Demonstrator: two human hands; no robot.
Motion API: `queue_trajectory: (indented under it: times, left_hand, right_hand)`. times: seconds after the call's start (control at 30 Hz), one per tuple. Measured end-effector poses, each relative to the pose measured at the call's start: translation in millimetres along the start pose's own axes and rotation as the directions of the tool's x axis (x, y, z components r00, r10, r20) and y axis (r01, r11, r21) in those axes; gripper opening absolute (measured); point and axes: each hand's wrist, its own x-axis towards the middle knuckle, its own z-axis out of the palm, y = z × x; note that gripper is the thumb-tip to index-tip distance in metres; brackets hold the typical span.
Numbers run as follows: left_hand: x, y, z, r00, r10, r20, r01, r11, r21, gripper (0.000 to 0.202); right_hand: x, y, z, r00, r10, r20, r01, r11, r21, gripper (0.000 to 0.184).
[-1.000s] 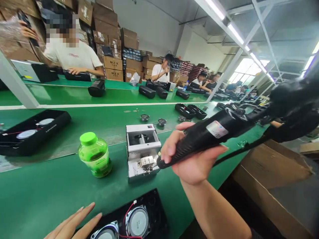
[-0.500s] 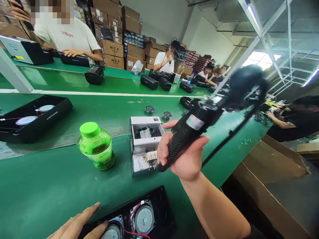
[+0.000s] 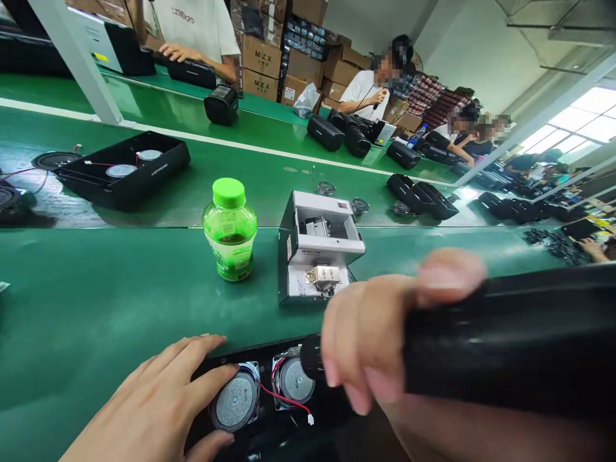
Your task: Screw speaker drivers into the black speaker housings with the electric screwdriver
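My right hand point(image 3: 368, 337) is wrapped round a black electric screwdriver point(image 3: 510, 333). Its body is blurred and runs off to the right, and its nose end points left over the right speaker point(image 3: 294, 380). That end partly covers the speaker; whether the tip touches a screw is hidden. Both speakers sit in a black speaker housing point(image 3: 312, 427) at the bottom. My left hand point(image 3: 154, 394) lies at the housing's left end, fingers spread, with the index finger and thumb against the left speaker point(image 3: 235, 401). A red wire point(image 3: 286, 396) with a white plug crosses between the speakers.
Beyond the housing stand a screw feeder point(image 3: 322, 240) and a green-capped bottle point(image 3: 230, 234). Another black housing point(image 3: 125, 170) with speakers lies at the left. Loose speakers point(image 3: 359, 206) are behind the feeder. Several people work across the bench among finished-looking black cases point(image 3: 325, 133).
My right hand has brought the screwdriver down from above the feeder to the right speaker, turning it sideways. My left hand has moved further onto the housing. The view has shifted.
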Motion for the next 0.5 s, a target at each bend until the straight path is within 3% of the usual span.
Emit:
queue_trajectory:
  times: [0.2, 0.37, 0.5]
  left_hand:
    - [9.3, 10.9, -7.2, 0.998, -0.031, 0.06, 0.035, 0.997, -0.066, 0.064]
    - [12.2, 16.3, -11.4, 0.996, -0.054, 0.067, 0.062, 0.989, -0.134, 0.061]
    - [15.0, 19.5, -13.4, 0.998, -0.044, 0.054, 0.051, 0.99, -0.132, 0.066]
  right_hand:
    - [11.6, 35.3, 35.1, 0.981, 0.104, 0.163, -0.123, 0.986, 0.111, 0.079]
    - [-0.1, 47.8, 34.0, 0.947, 0.186, 0.261, -0.25, 0.939, 0.238, 0.073]
    - [1.4, 52.7, 33.8, 0.948, 0.172, 0.27, -0.24, 0.939, 0.245, 0.071]
